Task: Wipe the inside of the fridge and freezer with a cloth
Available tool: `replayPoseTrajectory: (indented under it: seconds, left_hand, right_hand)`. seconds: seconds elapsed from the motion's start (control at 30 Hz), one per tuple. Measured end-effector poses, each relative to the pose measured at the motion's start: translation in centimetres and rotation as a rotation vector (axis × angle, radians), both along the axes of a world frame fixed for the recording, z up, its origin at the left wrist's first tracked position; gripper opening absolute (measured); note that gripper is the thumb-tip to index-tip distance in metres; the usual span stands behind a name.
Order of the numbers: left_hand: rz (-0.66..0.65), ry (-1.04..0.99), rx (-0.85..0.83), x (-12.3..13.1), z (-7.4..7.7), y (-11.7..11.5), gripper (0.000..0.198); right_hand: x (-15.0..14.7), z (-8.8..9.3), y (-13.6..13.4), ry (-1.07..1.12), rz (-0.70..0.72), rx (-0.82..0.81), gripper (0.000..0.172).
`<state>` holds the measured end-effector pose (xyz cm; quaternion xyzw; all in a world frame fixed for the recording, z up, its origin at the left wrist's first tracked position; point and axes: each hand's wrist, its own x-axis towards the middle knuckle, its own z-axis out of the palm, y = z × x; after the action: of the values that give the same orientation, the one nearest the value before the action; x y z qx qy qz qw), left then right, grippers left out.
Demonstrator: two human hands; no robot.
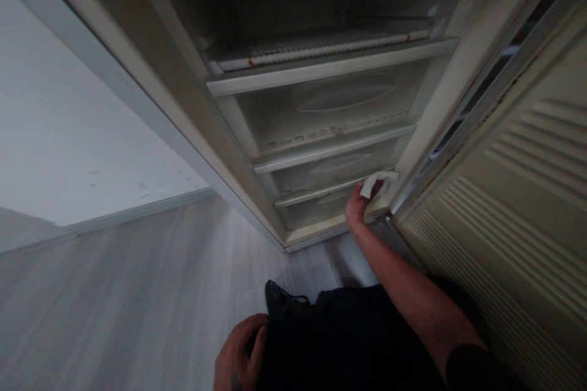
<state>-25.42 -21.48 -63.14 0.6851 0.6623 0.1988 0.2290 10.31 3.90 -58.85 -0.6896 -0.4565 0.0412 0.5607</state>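
Observation:
My right hand is closed on a folded white cloth; whether it is fabric or paper is hard to tell. The hand is at the lower right front of the freezer compartment, by the lowest drawers. The cloth lies against the right end of the bottom drawer. My left hand rests on my dark-clothed knee, holding nothing, its thumb apart from the bent fingers. Above are two more clear-fronted drawers with pale rims, the upper one being the tallest.
The ribbed door stands wide on the right. Higher up, a shelf has brown stains on its front edge. A white wall and grey wood-look floor are on the left. A dark shoe is near the freezer base.

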Motion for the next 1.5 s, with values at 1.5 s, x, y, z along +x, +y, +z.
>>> replayPoseTrajectory:
  seconds: [1.5]
  left_hand:
    - [-0.004, 0.022, 0.006, 0.6, 0.6, 0.1, 0.036]
  right_hand:
    - [5.8, -6.6, -10.0, -1.036, 0.351, -0.398, 0.056]
